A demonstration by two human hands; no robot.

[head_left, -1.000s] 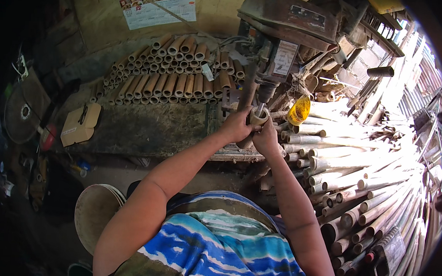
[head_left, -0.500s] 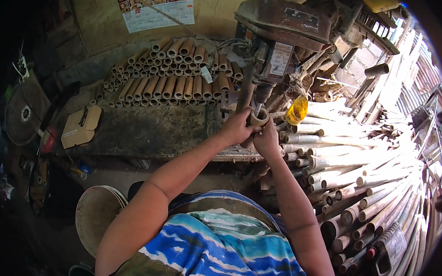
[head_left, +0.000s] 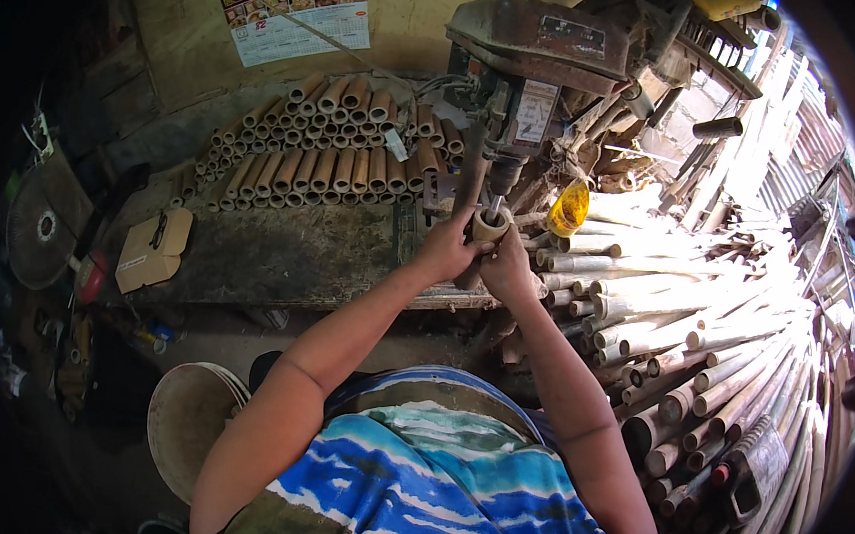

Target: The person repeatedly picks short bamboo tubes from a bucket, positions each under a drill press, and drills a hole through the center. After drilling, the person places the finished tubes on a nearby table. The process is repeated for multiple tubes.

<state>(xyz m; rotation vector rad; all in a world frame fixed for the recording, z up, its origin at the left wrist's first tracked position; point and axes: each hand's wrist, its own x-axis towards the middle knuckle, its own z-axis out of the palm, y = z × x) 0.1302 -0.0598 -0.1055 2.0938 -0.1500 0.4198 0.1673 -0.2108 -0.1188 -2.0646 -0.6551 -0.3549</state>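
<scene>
Between my two hands is a short bamboo tube (head_left: 491, 230), its open end facing up under a drill press (head_left: 537, 47). The bit (head_left: 495, 202) below the chuck (head_left: 504, 175) reaches down into the tube's mouth. My left hand (head_left: 447, 248) wraps the tube's left side, and my right hand (head_left: 509, 268) grips it from the right, fingers closed. The tube's lower part is mostly hidden by my hands.
Cut bamboo tubes (head_left: 332, 167) lie stacked at the back of the dark workbench (head_left: 285, 251). Left on it is a cardboard piece (head_left: 151, 255). Long bamboo poles (head_left: 655, 306) fill the right side, near a yellow container (head_left: 569, 208). A fan (head_left: 43, 217) stands far left.
The view has shifted slightly. Both hands and the bamboo tube sit slightly lower and to the left in the picture, still under the drill, with more of the tube's opening showing.
</scene>
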